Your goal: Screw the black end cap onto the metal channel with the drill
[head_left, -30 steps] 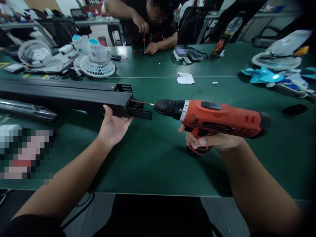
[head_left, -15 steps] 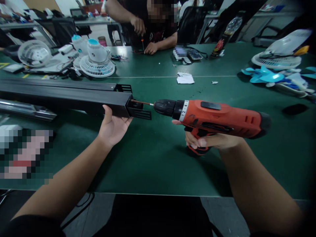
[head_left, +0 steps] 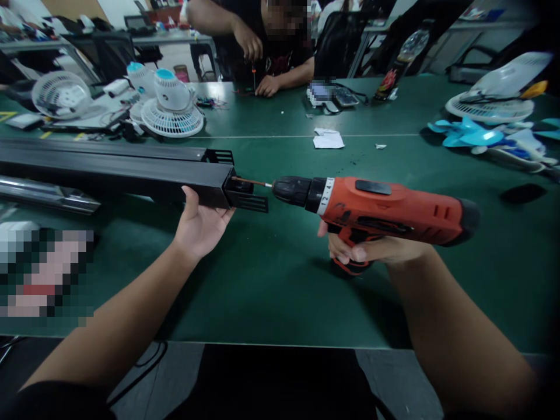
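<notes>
A long black rectangular housing point(head_left: 188, 178) lies at the left, its slotted end bracket point(head_left: 251, 201) pointing right. My left hand point(head_left: 203, 227) holds the housing near that end, thumb on the near side and fingers underneath, partly hidden. In my right hand point(head_left: 363, 249) is a red and black cordless drill point(head_left: 394, 207), gripped by its handle and held level. The drill's long thin bit point(head_left: 254, 182) reaches left into the open end of the housing; its tip is hidden there. My right index finger is by the trigger.
Behind the housing lies a second black housing point(head_left: 131, 151); a shiny metal piece point(head_left: 52, 192) lies in front. White fans point(head_left: 172, 114) stand back left, with blue fan blades point(head_left: 472, 133) at right. Across the table point(head_left: 280, 303), a person's hand point(head_left: 249, 45) holds a screwdriver.
My right index finger has drawn back toward the drill's trigger. The drill and housing stay in place. Across the table, the other person's upper hand has shifted slightly.
</notes>
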Demonstrator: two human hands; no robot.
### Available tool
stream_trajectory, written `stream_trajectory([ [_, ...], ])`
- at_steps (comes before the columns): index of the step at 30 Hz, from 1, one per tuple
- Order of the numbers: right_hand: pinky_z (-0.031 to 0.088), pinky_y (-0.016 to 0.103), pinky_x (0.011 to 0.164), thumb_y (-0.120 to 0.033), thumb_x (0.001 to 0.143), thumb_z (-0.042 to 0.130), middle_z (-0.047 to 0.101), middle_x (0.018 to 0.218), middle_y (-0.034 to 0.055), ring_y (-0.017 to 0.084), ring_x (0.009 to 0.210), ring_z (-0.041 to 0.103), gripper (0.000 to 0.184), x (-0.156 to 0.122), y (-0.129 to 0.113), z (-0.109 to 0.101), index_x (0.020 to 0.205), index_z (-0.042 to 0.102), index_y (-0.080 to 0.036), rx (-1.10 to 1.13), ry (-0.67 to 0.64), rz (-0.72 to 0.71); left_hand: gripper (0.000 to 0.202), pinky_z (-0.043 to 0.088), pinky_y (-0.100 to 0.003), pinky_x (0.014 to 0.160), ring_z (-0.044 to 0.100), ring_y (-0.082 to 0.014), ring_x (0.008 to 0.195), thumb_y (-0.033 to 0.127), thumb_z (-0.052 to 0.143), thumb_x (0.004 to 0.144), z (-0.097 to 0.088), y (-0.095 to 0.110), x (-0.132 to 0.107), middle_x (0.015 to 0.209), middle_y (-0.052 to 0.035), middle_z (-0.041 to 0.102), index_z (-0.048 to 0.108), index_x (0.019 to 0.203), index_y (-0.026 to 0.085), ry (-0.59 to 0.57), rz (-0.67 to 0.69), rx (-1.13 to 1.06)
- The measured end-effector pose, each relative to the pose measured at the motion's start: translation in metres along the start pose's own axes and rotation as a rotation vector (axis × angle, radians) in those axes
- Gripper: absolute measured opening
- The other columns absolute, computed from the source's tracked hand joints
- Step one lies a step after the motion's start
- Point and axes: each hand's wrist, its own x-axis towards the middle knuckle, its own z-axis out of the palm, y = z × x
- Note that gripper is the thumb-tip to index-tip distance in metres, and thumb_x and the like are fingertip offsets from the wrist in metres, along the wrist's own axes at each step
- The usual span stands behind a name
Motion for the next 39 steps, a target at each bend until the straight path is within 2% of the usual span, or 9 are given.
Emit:
stream_trajectory([
  [6,0.07,0.03,0.07,-0.036,0.095,0.103,0.077,0.077,-0.0038,0.015,0.063,0.073,0.046,0.003,-0.001,0.002,0.133,0.084,-0.02,0.03,0.007,-0.01,0.073,0.052,-0.049,0.141,0.05,-0.0342,0.179,0.082,0.069,0.111,0.011,-0.001,-0.003,0.163,-0.0078,0.081,0.075,0.163,0.032,0.078,0.035,0.087],
  [10,0.072,0.032,0.075,-0.037,0.097,0.102,0.075,0.076,-0.0045,0.014,0.064,0.072,0.052,0.005,0.0,0.004,0.143,0.084,-0.021,-0.01,-0.003,-0.068,0.072,0.053,-0.05,0.14,0.052,-0.036,0.178,0.082,0.07,0.11,0.009,-0.001,-0.002,0.162,-0.0075,0.082,0.075,0.162,0.033,0.075,0.036,0.068],
  [14,0.072,0.031,0.073,-0.035,0.099,0.1,0.077,0.079,-0.0038,0.015,0.066,0.074,0.06,0.005,0.002,0.004,0.154,0.082,-0.024,-0.024,-0.001,-0.099,0.072,0.055,-0.046,0.139,0.055,-0.0339,0.176,0.082,0.071,0.109,0.008,-0.001,-0.002,0.161,-0.0063,0.083,0.076,0.162,0.033,0.052,0.033,0.057],
  [27,0.075,0.034,0.07,-0.031,0.097,0.1,0.078,0.078,-0.0032,0.017,0.064,0.075,0.069,0.004,0.001,0.002,0.163,0.079,-0.03,-0.061,-0.001,-0.094,0.07,0.058,-0.043,0.133,0.059,-0.032,0.173,0.082,0.069,0.111,0.004,-0.003,0.0,0.16,-0.0048,0.084,0.076,0.162,0.035,0.047,0.027,0.04],
  [32,0.074,0.033,0.069,-0.034,0.097,0.1,0.075,0.075,-0.0054,0.015,0.061,0.072,0.069,0.004,0.003,0.001,0.163,0.08,-0.031,-0.039,-0.001,-0.082,0.07,0.057,-0.042,0.133,0.062,-0.0324,0.17,0.079,0.071,0.111,0.005,-0.001,-0.001,0.157,-0.0071,0.085,0.077,0.161,0.031,0.052,0.025,0.025],
  [36,0.073,0.031,0.068,-0.033,0.099,0.099,0.077,0.077,-0.004,0.016,0.064,0.073,0.066,0.005,0.001,0.0,0.162,0.081,-0.031,-0.055,-0.031,-0.102,0.066,0.056,-0.044,0.134,0.06,-0.0326,0.172,0.073,0.072,0.113,0.0,-0.001,0.0,0.158,-0.0057,0.085,0.073,0.167,0.034,0.007,-0.001,-0.035],
  [39,0.072,0.03,0.067,-0.034,0.099,0.1,0.076,0.077,-0.0035,0.016,0.064,0.072,0.059,0.005,0.0,0.001,0.156,0.083,-0.028,-0.05,-0.027,-0.087,0.066,0.057,-0.044,0.133,0.06,-0.033,0.172,0.074,0.072,0.113,0.0,-0.002,0.0,0.159,-0.0063,0.084,0.074,0.165,0.034,0.012,0.009,-0.022],
])
